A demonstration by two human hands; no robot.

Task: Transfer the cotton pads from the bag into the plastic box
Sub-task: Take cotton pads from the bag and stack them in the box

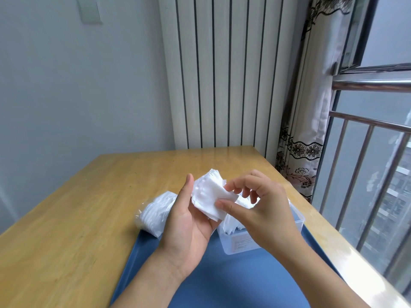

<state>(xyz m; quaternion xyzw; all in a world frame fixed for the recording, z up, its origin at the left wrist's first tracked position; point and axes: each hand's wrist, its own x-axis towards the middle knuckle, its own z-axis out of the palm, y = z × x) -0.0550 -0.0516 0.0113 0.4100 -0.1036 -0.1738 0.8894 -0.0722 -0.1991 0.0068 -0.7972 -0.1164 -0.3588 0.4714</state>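
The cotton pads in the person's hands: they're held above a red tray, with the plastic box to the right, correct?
Not quite: the tray is blue, not red, as the head view shows. The cotton pads are held in both hands above it, and the plastic box does sit to the right.

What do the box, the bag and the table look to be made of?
Box: clear, slightly frosted plastic; the pads show through. Bag: thin glossy plastic film, crinkled and see-through. Table: wood or wood veneer by its grain, with a shiny varnish that reflects light.
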